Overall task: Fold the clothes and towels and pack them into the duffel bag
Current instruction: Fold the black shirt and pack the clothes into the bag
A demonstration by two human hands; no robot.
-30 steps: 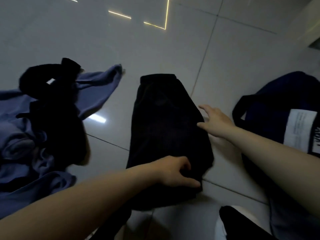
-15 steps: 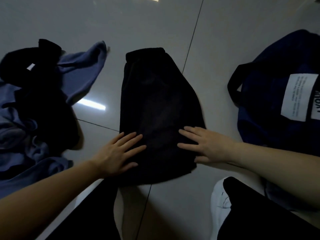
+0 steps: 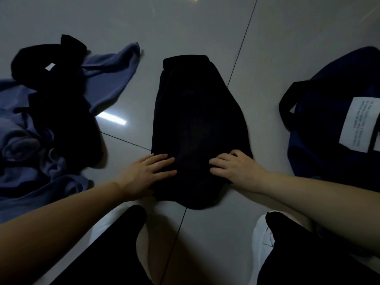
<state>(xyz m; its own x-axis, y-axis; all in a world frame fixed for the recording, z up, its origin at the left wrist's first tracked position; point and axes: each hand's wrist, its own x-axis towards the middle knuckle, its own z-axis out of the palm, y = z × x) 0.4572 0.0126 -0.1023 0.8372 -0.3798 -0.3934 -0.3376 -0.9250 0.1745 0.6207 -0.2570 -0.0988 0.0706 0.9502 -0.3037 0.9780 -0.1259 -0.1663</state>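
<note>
1. Two hands are laid on the near end of the black garment (image 3: 197,124), which lies folded lengthwise on the tiled floor (image 3: 267,48).
2. The left hand (image 3: 144,173) is flat, with straight fingers pressed on the cloth. One second ago the same hand was pinching the near edge.
3. The right hand (image 3: 236,167) rests on the cloth with its fingers a little bent; nothing is gripped. One second ago it was held at the right edge, further up.
4. Since half a second ago little has changed; both hands have stayed on the near end and moved slightly closer to the person.
5. It is judged that the lengthwise fold is finished and is being smoothed; a cross fold is probably needed next.
6. The duffel bag (image 3: 329,130) lies at the right, well apart from the garment.
7. A pile of blue and black clothes (image 3: 41,120) at the left is not yet folded.
</note>
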